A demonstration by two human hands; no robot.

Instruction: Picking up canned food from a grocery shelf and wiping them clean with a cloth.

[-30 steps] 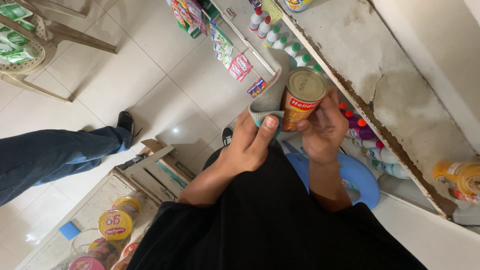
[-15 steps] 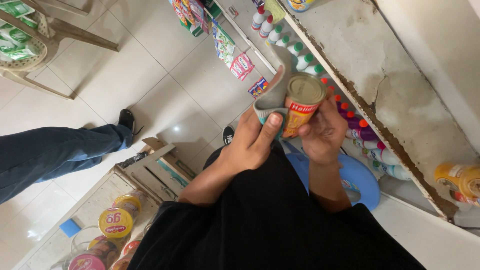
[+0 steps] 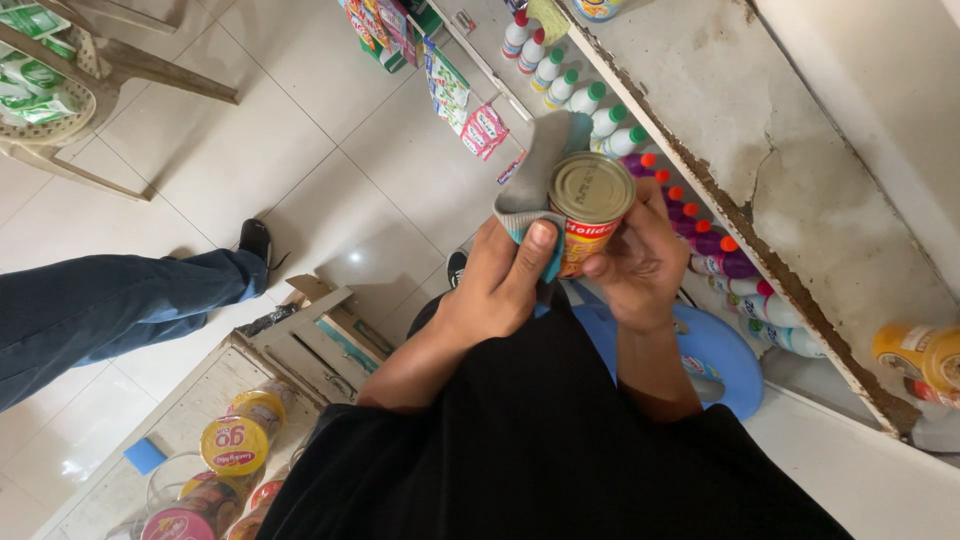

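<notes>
A row of capped bottles [image 3: 640,160] lines the shelf edge [image 3: 760,270] from twelve to three o'clock. A blue plastic stool [image 3: 720,350] sits at four o'clock. At nine o'clock stretches another person's jeans-clad leg [image 3: 110,300]; yellow-lidded jars [image 3: 235,445] stand at seven.

Soft, even daylight fills the scene, bright on the pale floor tiles [image 3: 300,150], where a small glare spot shines. The black shirt [image 3: 540,450] swallows detail into near-solid dark. Shadows are faint and diffuse. Focus is sharp mid-frame; edges stretch and lean from the wide lens
</notes>
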